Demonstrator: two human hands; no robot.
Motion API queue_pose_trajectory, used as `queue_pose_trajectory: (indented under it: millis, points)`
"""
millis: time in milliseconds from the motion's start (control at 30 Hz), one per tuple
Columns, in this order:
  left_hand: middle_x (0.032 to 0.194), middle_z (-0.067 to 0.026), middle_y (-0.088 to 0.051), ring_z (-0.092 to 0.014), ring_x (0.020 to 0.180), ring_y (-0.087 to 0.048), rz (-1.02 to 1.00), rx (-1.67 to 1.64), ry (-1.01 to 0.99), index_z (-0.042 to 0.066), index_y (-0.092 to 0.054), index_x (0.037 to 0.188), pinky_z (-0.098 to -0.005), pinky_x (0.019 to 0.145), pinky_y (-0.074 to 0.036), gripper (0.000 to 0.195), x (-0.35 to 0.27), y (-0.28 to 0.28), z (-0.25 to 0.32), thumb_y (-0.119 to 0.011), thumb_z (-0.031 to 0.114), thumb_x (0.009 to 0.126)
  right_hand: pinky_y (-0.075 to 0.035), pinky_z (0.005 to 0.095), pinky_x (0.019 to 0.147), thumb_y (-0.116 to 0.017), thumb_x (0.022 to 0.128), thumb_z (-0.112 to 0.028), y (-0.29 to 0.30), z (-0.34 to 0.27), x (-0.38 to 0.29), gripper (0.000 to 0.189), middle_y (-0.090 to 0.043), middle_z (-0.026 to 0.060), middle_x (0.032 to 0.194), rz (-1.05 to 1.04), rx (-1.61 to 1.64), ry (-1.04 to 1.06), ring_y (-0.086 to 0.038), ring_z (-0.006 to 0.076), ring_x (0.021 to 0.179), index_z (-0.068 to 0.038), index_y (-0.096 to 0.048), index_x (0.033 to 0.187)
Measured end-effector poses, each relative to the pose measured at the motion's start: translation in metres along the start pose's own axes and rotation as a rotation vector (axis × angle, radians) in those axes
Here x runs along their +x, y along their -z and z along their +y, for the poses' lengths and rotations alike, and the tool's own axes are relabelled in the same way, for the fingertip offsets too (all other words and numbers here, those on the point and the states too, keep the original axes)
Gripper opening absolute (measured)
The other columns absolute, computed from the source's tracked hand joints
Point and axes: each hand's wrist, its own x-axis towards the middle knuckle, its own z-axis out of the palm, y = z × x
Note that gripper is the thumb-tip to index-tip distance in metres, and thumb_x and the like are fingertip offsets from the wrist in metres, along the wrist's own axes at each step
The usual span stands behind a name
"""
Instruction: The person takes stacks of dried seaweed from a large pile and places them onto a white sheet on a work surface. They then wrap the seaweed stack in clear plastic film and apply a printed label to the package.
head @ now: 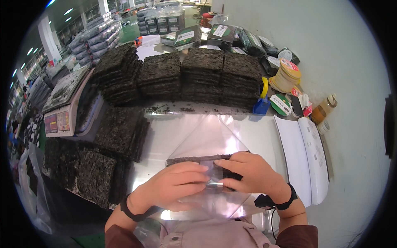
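Note:
A dark block of dried seaweed sheets [183, 159] lies on a sheet of clear plastic film [204, 136], which is turned diagonally to me. Part of the film is folded up over the block's near side. My left hand [173, 184] holds the film down on the block, its fingertips pointing right; its lower fingers are blurred. On the block's right part, my right hand [252, 172] holds the film, index finger at the top and thumb nearer to me. Both hands and the film hide much of the block.
Tall seaweed stacks [201, 74] line the table's back. Further seaweed piles [121, 131] and a weighing scale [59, 121] are on the left. A blue tape dispenser [261, 106], label rolls [285, 76], white paper [293, 155] and a bottle [322, 110] sit along the right wall.

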Motion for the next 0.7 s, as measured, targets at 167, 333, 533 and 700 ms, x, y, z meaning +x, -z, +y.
queue_pose_trajectory:
  millis: [167,333,533,700]
  points:
    - [0.124,-0.0096,-0.057,-0.03,0.118,-0.051,-0.192,-0.194,0.15,0.006,-0.065,0.107,-0.0436,0.101,-0.039,0.044,0.005,-0.002,-0.001,-0.074,0.017,0.066,-0.044,0.0335,0.061,-0.074,0.068,-0.03,-0.015,0.005,-0.003,0.049,-0.052,0.011,0.083,0.077,-0.064,0.079,-0.054,0.0255,0.07,-0.005,-0.059,0.107]
    - [0.127,-0.0089,-0.056,-0.029,0.119,-0.051,-0.228,-0.206,0.153,0.008,-0.061,0.118,-0.0419,0.102,-0.039,0.054,0.005,0.002,-0.001,-0.072,0.017,0.065,-0.044,0.0371,0.073,-0.077,0.059,-0.007,-0.007,0.022,0.002,0.041,-0.049,0.0117,0.085,0.465,0.082,-0.032,-0.05,0.0296,0.076,-0.004,-0.055,0.094]
    - [0.125,-0.0084,-0.057,-0.029,0.119,-0.051,-0.252,-0.288,0.194,0.007,-0.059,0.12,-0.0425,0.102,-0.038,0.057,0.007,0.0,-0.004,-0.071,0.016,0.065,-0.051,0.031,0.072,-0.074,0.072,-0.009,0.008,0.033,0.056,0.035,-0.066,0.017,0.092,-0.19,0.238,-0.086,-0.064,0.0214,0.081,0.002,-0.062,0.103]
    - [0.122,-0.0111,-0.059,-0.027,0.113,-0.055,-0.179,-0.328,0.235,0.008,-0.059,0.12,-0.0389,0.099,-0.04,0.048,-0.001,0.0,-0.01,-0.067,0.009,0.072,-0.05,0.0269,0.064,-0.063,0.084,-0.012,0.019,0.02,0.061,0.015,-0.068,0.0033,0.085,0.448,0.781,-0.149,-0.061,0.0104,0.072,-0.001,-0.067,0.094]
